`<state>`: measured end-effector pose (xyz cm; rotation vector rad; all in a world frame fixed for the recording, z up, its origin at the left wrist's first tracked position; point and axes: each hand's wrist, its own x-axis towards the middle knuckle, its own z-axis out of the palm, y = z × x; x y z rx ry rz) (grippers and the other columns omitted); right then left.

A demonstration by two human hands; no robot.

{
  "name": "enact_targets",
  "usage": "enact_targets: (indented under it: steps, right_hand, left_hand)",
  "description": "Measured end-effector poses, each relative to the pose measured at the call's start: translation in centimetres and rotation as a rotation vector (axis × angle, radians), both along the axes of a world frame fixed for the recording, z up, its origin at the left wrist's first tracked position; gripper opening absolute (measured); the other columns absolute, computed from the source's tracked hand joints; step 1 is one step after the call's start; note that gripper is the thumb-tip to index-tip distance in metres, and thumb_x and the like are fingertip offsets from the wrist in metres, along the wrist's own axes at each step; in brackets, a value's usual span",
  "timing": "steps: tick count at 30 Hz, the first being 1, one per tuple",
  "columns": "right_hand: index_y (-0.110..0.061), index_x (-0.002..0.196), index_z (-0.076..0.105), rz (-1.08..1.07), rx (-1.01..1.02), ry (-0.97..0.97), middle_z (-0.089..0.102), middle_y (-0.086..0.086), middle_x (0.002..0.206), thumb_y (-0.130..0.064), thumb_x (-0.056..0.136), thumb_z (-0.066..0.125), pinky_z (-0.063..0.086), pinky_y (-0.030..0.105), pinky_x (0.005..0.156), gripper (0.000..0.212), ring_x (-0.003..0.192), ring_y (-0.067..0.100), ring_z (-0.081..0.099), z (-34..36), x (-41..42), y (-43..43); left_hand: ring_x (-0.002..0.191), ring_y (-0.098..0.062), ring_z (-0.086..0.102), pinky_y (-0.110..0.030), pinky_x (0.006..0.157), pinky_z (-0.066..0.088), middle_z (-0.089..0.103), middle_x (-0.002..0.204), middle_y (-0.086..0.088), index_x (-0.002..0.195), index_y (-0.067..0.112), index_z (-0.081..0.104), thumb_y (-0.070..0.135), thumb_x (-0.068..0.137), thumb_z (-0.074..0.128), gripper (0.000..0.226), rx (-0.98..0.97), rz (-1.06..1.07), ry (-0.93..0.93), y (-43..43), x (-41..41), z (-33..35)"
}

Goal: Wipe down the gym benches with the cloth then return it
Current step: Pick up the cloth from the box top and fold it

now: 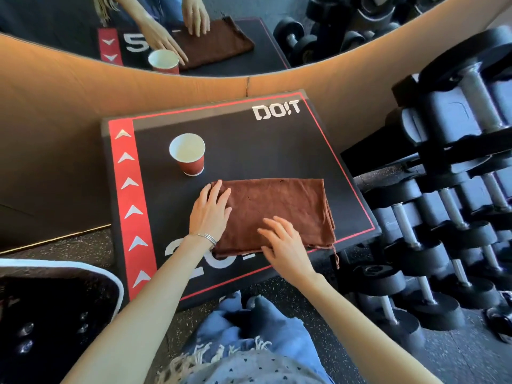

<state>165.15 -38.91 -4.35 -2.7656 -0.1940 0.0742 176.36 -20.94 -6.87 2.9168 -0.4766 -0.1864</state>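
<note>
The folded cloth (279,206) lies on the desk (249,145), near the cup (188,153). Left hand (212,210) and right hand (282,245) rest flat on it, fingers spread, gripping nothing. Best press evenly, steering clear of the cup.

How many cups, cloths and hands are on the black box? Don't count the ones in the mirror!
Red paper cup: 1
Brown cloth: 1
Hands: 2, the left hand and the right hand, both resting on the cloth
Total: 4
</note>
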Motion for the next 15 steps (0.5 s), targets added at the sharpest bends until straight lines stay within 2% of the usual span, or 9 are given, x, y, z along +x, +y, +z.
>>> enact_targets:
  steps: [2, 6, 10, 15]
  right_hand:
    - [-0.009, 0.113, 0.067, 0.062, 0.018, -0.014, 0.06, 0.009, 0.125, -0.011, 0.076, 0.073, 0.049, 0.046, 0.091, 0.038, 0.121, 0.031, 0.051, 0.0, 0.4, 1.7]
    - [-0.017, 0.127, 0.058, 0.095, -0.005, 0.073, 0.051, 0.001, 0.134, -0.021, 0.088, 0.062, 0.037, 0.037, 0.097, 0.04, 0.128, 0.022, 0.04, -0.7, 1.1, 2.9]
    - [-0.017, 0.125, 0.06, 0.111, 0.02, 0.117, 0.051, 0.001, 0.134, -0.02, 0.088, 0.061, 0.038, 0.039, 0.099, 0.037, 0.127, 0.022, 0.04, -0.6, 1.2, 2.4]
    - [-0.015, 0.118, 0.064, 0.137, 0.026, 0.125, 0.052, 0.003, 0.133, -0.018, 0.089, 0.061, 0.039, 0.04, 0.099, 0.03, 0.125, 0.023, 0.042, -0.6, 0.9, 2.0]
  left_hand:
    - [0.144, -0.027, 0.017, -0.038, 0.114, 0.025, 0.02, 0.156, -0.005, 0.143, 0.021, 0.035, 0.034, 0.098, 0.042, 0.048, -0.008, -0.04, 0.013, 0.2, 1.3, 0.1]
    - [0.143, -0.025, 0.018, -0.038, 0.115, 0.024, 0.031, 0.152, -0.005, 0.139, 0.022, 0.041, 0.033, 0.098, 0.041, 0.043, -0.051, -0.088, 0.075, 0.5, 2.3, 0.2]
    - [0.14, -0.025, 0.023, -0.039, 0.11, 0.032, 0.031, 0.149, -0.007, 0.135, 0.025, 0.045, 0.032, 0.097, 0.044, 0.039, -0.136, -0.011, 0.132, 0.6, 2.2, 0.3]
    - [0.141, -0.028, 0.02, -0.04, 0.11, 0.031, 0.027, 0.151, -0.012, 0.125, 0.022, 0.048, 0.026, 0.093, 0.052, 0.033, -0.233, 0.055, 0.214, 0.0, 2.5, 1.1]
